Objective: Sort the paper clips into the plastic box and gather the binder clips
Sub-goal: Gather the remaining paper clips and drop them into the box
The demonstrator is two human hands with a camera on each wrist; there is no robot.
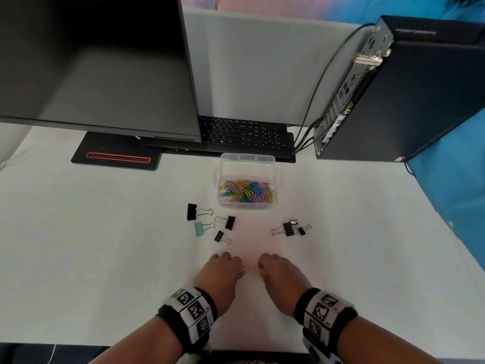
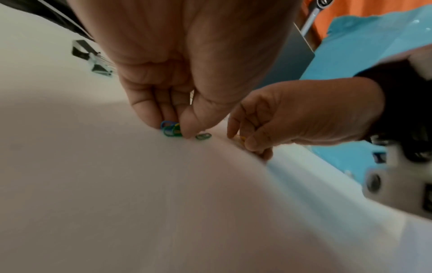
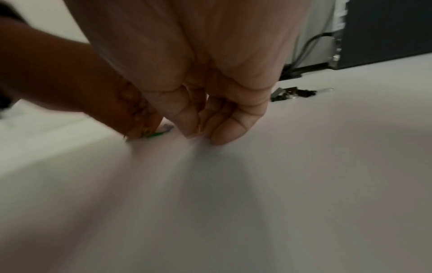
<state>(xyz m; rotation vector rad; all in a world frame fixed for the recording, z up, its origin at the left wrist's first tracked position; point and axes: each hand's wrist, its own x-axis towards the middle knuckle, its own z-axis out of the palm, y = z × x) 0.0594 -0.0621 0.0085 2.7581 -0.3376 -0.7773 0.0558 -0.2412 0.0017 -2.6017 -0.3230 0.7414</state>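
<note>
My left hand (image 2: 177, 103) pinches a small cluster of paper clips (image 2: 170, 129) against the surface (image 1: 105, 245), fingers curled down. My right hand (image 1: 280, 274) sits just beside it, fingertips curled; whether it grips a clip I cannot tell. The plastic box (image 1: 246, 161), holding many coloured clips, lies straight ahead, past the binder clips (image 1: 210, 224).

Two hands, the left hand (image 1: 221, 269) and the right hand (image 1: 279, 271), rest on the white counter (image 1: 105, 245). Beyond the left hand lie four binder clips (image 1: 210, 223), three black and one mint green. Beyond the right hand lies a clump of black binder clips (image 1: 292, 228), apparently three. One clear plastic box (image 1: 246, 160) holds paper clips (image 1: 246, 191) too tangled to count. Under the left hand's fingertips, about four paper clips (image 2: 171, 129) show.
</note>
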